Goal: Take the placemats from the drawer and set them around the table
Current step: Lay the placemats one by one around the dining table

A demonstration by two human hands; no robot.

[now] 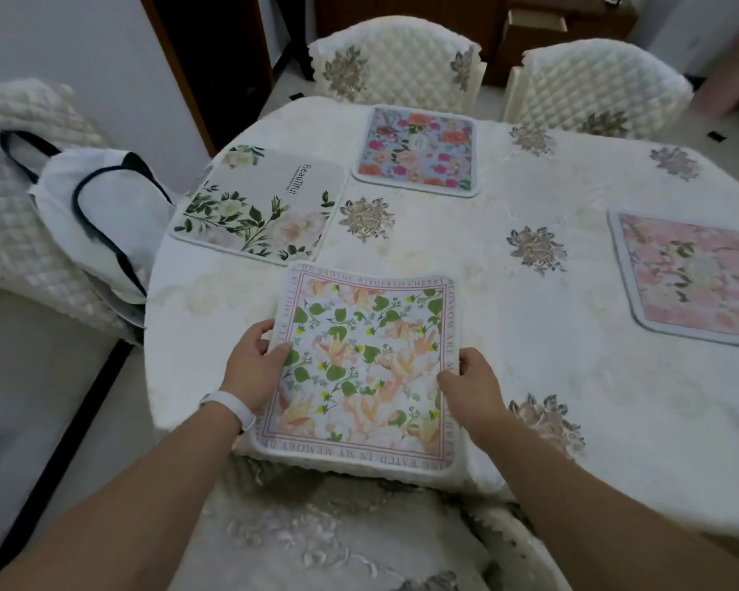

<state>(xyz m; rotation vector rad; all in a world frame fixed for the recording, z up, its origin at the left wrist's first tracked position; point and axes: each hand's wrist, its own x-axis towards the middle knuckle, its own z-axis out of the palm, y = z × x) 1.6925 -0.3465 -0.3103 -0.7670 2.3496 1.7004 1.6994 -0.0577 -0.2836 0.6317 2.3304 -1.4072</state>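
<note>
A square placemat with green leaves and peach flowers (363, 368) lies at the near edge of the round table (530, 334). My left hand (254, 368) pinches its left edge, thumb on top. My right hand (472, 383) grips its right edge the same way. Three other placemats lie flat on the cloth: a white-and-green floral one (259, 206) at the left, a blue one with red roses (419, 149) at the far side, and a pink one (692, 277) at the right.
Quilted cream chairs stand at the far side (395, 57), the far right (602, 87) and the left (22, 198). A white bag with dark handles (99, 215) rests on the left chair. Another chair seat (329, 531) is right below me. A wooden cabinet with a pulled-out drawer (538, 23) stands behind.
</note>
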